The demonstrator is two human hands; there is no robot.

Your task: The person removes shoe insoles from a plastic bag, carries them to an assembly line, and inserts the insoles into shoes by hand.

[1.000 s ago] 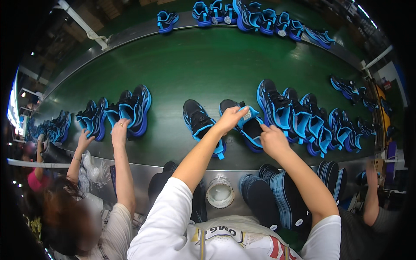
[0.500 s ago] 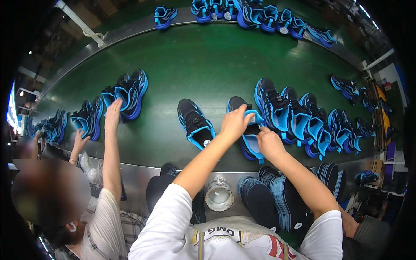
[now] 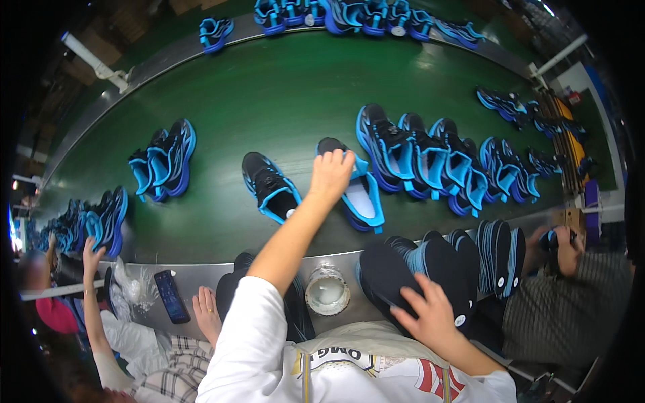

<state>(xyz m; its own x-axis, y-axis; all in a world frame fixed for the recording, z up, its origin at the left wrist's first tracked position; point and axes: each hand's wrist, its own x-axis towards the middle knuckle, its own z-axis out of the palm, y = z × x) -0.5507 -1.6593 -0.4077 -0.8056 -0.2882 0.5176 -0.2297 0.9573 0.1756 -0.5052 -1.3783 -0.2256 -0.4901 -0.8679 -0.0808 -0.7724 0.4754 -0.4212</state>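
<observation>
My left hand (image 3: 332, 173) is closed on the tongue and lace area of a black and blue sports shoe (image 3: 376, 213) lying on the green belt. The shoe's collar is spread, showing a pale inside. To its left lies another shoe (image 3: 262, 180) of the same kind, with a dark insole and a round white sticker inside. My right hand (image 3: 430, 314), fingers apart and slightly bent, rests at a stack of black insoles (image 3: 386, 269) with blue edges near the belt's front edge. Whether its fingertips press the top insole I cannot tell.
Several matching shoes (image 3: 416, 158) stand right on the green belt (image 3: 282, 87); others (image 3: 342, 17) line the far ledge. A glass jar (image 3: 327, 290), more insoles (image 3: 497, 255) and a phone (image 3: 172, 297) lie on the metal edge. Co-workers' hands are at left (image 3: 207, 314) and right (image 3: 568, 252).
My right hand has left the shoe and moved down to the insoles. My left hand stays on the shoe's tongue. The left co-worker's hand has withdrawn from a pair of shoes.
</observation>
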